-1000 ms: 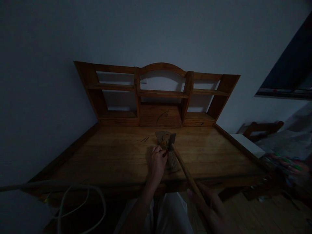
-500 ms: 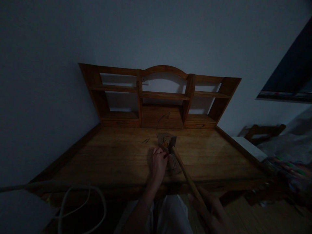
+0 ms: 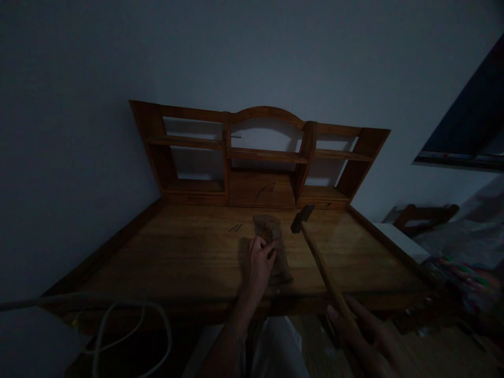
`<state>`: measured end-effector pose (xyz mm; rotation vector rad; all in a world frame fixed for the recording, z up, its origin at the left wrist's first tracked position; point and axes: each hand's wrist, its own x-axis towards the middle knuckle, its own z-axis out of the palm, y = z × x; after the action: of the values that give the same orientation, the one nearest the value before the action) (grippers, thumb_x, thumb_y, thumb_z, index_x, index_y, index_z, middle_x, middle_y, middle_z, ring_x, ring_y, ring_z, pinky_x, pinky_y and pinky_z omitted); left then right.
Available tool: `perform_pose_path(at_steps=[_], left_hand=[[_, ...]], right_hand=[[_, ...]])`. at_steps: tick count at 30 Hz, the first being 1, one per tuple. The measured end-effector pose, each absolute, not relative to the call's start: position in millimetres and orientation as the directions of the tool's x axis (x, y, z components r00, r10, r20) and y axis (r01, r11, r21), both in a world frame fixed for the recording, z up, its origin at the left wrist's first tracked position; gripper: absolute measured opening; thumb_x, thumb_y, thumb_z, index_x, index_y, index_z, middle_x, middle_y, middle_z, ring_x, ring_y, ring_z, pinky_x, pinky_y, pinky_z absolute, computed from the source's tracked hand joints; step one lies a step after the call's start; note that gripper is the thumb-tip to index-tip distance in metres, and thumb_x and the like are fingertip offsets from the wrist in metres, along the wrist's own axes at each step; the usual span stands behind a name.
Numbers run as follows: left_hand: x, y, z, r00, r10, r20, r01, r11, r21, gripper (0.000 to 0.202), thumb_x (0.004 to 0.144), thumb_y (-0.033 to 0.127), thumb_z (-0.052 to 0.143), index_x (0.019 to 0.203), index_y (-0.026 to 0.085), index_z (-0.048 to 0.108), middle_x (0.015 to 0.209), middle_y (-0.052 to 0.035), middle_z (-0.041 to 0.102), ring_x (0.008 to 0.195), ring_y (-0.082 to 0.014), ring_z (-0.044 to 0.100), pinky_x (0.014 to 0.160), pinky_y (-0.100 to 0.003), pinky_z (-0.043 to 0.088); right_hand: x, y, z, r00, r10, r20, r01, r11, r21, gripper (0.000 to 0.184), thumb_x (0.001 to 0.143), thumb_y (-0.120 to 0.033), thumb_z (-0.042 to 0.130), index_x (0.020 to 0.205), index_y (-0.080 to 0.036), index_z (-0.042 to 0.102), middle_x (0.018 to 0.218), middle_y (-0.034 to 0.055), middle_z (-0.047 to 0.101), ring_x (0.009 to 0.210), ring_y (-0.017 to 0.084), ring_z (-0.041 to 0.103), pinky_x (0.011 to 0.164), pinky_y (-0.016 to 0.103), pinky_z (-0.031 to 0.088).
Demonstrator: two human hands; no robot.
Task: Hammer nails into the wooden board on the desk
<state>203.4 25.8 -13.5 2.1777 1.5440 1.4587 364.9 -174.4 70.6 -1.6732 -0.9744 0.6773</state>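
Observation:
My left hand [image 3: 259,264] rests on a small wooden piece [image 3: 271,247] lying on the wooden desk [image 3: 177,257], with its fingers curled and pinched at the piece's left side; what they pinch is too small to see. My right hand [image 3: 366,341], at the bottom right, grips the long wooden handle of a hammer [image 3: 315,252]. The dark hammer head [image 3: 302,218] hangs to the right of the wooden piece, a little above the desk top.
A wooden shelf unit [image 3: 263,152] stands at the back of the desk against the wall. Two thin nails [image 3: 235,228] lie on the desk left of the piece. A pale cable [image 3: 118,325] loops at the lower left. A chair [image 3: 425,212] stands at the right.
The hammer head was down on the wooden piece; it has lifted and swung to the right. My left hand has stayed on the piece.

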Motion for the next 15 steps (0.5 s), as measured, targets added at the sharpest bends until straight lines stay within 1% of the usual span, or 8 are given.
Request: perform_pose_path(at_steps=[2,6,8,11,13,15], left_hand=[[202.5,25.8,-13.4,0.032,0.775,0.631,0.696,-0.470,0.542,0.023,0.083,0.026,0.059,0.103,0.030,0.068,0.086,-0.0028,0.046,0.083,-0.0141,0.044,0.069,-0.025,0.040],[200.8,24.5,-12.0,0.027,0.775,0.632,0.730,-0.447,0.517,0.024,0.084,0.026,0.057,0.105,0.032,0.067,0.086,-0.0027,0.046,0.083,-0.0145,0.043,0.069,-0.026,0.039],[200.6,24.2,-11.8,0.036,0.775,0.631,0.738,-0.447,0.506,0.024,0.084,0.026,0.057,0.105,0.033,0.067,0.086,-0.0026,0.046,0.083,-0.0145,0.043,0.069,-0.026,0.039],[201.5,24.9,-13.2,0.036,0.775,0.630,0.735,-0.448,0.509,0.024,0.084,0.026,0.057,0.105,0.032,0.067,0.086,-0.0028,0.046,0.082,-0.0142,0.043,0.069,-0.025,0.039],[202.5,25.9,-14.4,0.022,0.772,0.636,0.729,-0.448,0.518,0.025,0.084,0.026,0.057,0.106,0.032,0.067,0.086,-0.0029,0.045,0.082,-0.0139,0.043,0.069,-0.025,0.039],[203.3,26.3,-14.8,0.023,0.762,0.647,0.723,-0.460,0.516,0.028,0.084,0.026,0.057,0.111,0.033,0.064,0.087,-0.0028,0.045,0.082,-0.0137,0.043,0.070,-0.025,0.040]], right_hand=[[366.6,-173.3,69.3,0.495,0.869,0.013,0.264,-0.137,-0.955,0.055,0.051,-0.056,0.078,0.096,-0.025,0.069,0.115,0.0080,0.063,0.113,0.031,0.054,0.079,0.031,0.055],[364.5,-174.5,68.1,0.483,0.875,-0.024,0.232,-0.154,-0.960,0.054,0.064,-0.056,0.070,0.108,-0.023,0.065,0.119,0.0096,0.061,0.110,0.029,0.057,0.076,0.030,0.056],[361.7,-175.6,68.9,0.482,0.876,-0.023,0.217,-0.145,-0.965,0.054,0.064,-0.055,0.070,0.107,-0.023,0.065,0.120,0.0098,0.060,0.111,0.028,0.056,0.077,0.028,0.055],[359.2,-176.7,71.3,0.488,0.873,-0.025,0.207,-0.143,-0.968,0.051,0.063,-0.054,0.073,0.103,-0.024,0.066,0.115,0.0087,0.063,0.108,0.028,0.058,0.077,0.027,0.055],[359.7,-177.1,72.7,0.481,0.877,-0.020,0.214,-0.139,-0.967,0.051,0.064,-0.055,0.071,0.104,-0.024,0.065,0.111,0.0084,0.065,0.105,0.026,0.060,0.076,0.026,0.055],[361.8,-177.8,73.7,0.471,0.882,0.000,0.233,-0.125,-0.964,0.052,0.064,-0.057,0.069,0.104,-0.023,0.065,0.115,0.0087,0.063,0.106,0.026,0.059,0.077,0.025,0.054]])
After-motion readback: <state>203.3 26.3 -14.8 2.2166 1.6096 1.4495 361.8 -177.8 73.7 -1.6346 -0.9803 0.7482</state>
